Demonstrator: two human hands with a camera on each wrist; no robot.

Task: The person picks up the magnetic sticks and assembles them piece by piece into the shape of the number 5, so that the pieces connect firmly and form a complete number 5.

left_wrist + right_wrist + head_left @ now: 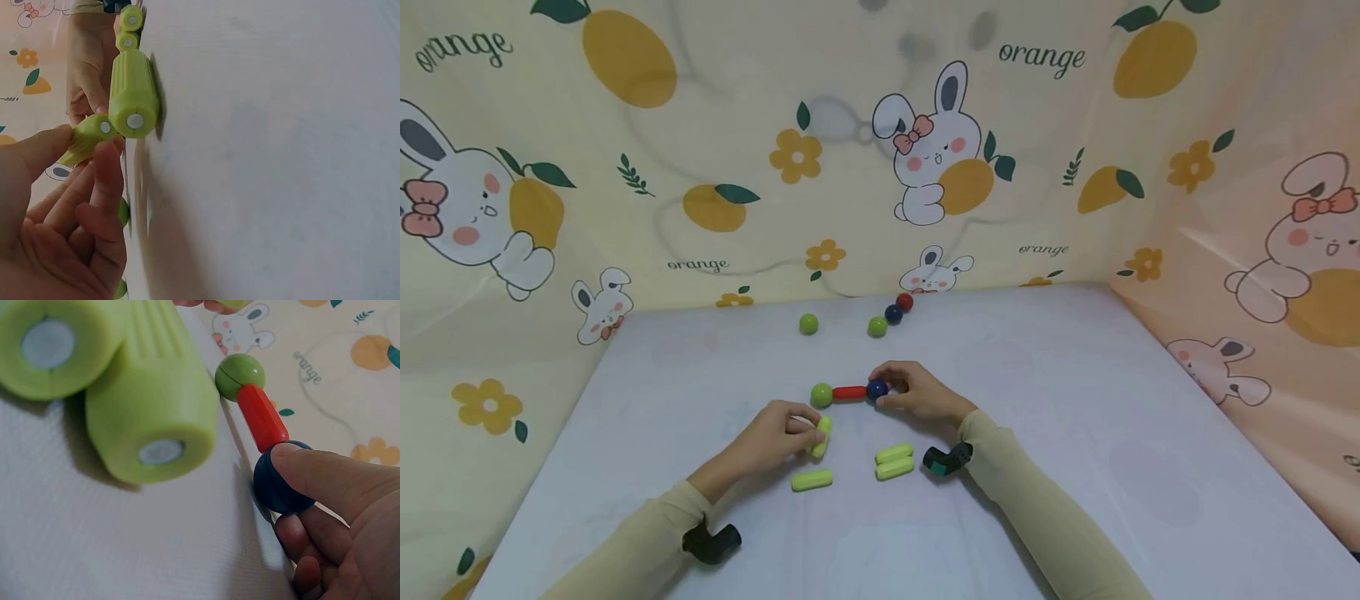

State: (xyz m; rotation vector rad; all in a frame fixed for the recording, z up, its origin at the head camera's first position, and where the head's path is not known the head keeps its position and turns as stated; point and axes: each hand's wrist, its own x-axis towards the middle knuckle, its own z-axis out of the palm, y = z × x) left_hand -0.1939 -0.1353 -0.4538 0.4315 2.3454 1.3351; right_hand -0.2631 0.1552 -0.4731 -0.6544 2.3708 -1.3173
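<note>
Between the thumb and fingers of my left hand (781, 433) is a light green magnetic rod (822, 439), tilted up; a pale metal disc shows in its end in the left wrist view. My right hand (922, 393) pinches a dark blue ball (281, 484) between thumb and fingers. That ball sits at the right end of a red rod (849, 392), with a green ball (822, 395) at the rod's other end, all in one line. The left hand's rod is just below this green ball in the head view.
Nearer me lie a single light green rod (812, 481) and two more light green rods (894, 462) side by side. Toward the back are a lone green ball (808, 323) and a row of a green ball (877, 327), a blue ball (893, 314) and a red ball (905, 302). A printed cloth hangs behind.
</note>
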